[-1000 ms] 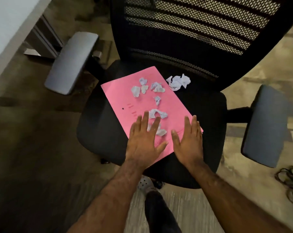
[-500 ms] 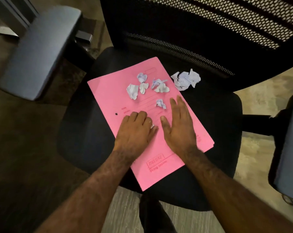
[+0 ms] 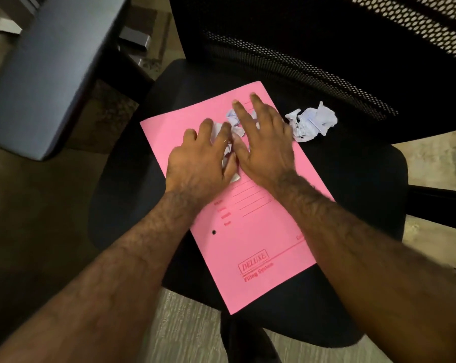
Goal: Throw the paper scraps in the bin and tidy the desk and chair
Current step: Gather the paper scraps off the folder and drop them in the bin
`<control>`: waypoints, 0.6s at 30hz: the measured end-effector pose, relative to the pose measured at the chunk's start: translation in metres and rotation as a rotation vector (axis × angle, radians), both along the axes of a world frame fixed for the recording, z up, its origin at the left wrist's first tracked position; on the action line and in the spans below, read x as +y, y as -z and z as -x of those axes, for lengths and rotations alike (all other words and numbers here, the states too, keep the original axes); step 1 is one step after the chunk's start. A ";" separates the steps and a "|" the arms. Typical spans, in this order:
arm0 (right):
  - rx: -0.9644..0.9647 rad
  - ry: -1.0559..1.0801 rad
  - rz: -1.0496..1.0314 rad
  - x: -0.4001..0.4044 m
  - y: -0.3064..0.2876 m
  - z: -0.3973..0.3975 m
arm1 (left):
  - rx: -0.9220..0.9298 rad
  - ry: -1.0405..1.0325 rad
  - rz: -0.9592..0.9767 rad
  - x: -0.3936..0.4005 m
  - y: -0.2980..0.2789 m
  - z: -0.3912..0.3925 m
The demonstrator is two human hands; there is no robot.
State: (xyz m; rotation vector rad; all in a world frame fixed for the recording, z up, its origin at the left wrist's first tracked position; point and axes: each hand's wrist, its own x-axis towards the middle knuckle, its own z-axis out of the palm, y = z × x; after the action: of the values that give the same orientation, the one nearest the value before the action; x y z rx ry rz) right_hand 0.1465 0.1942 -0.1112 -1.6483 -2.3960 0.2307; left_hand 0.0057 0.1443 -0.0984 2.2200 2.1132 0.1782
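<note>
We are leaning over the chair [image 3: 365, 179], its seat carrying a pink folder [image 3: 253, 239] that is serving as our tray. Our left hand [image 3: 203, 163] and right hand [image 3: 263, 150] are lying side by side at the folder's twelve o'clock end, fingers loosely curled and raking small scraps [image 3: 233, 121] together between them, clamped on nothing firmly yet. A larger wad [image 3: 310, 123] is sitting off the folder at two o'clock, on the seat. We are judging that cupping inward, palms low, will be keeping scraps from scattering. No bin is showing.
</note>
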 end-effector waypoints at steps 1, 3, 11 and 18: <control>-0.023 -0.045 0.009 0.005 0.000 0.002 | 0.016 -0.002 0.015 0.002 0.000 0.000; -0.048 -0.125 0.017 0.012 0.000 0.004 | 0.016 -0.013 0.023 0.002 0.000 0.001; 0.003 -0.065 -0.122 -0.007 -0.001 0.005 | -0.062 -0.016 0.019 -0.007 -0.001 -0.001; 0.331 0.145 -0.055 -0.017 -0.016 0.010 | -0.247 -0.174 -0.005 -0.014 -0.019 0.000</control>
State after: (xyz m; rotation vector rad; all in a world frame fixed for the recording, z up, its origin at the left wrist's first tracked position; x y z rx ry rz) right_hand 0.1364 0.1776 -0.0954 -1.6070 -2.0149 0.3759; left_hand 0.0061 0.1307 -0.0799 1.8999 2.1658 0.4429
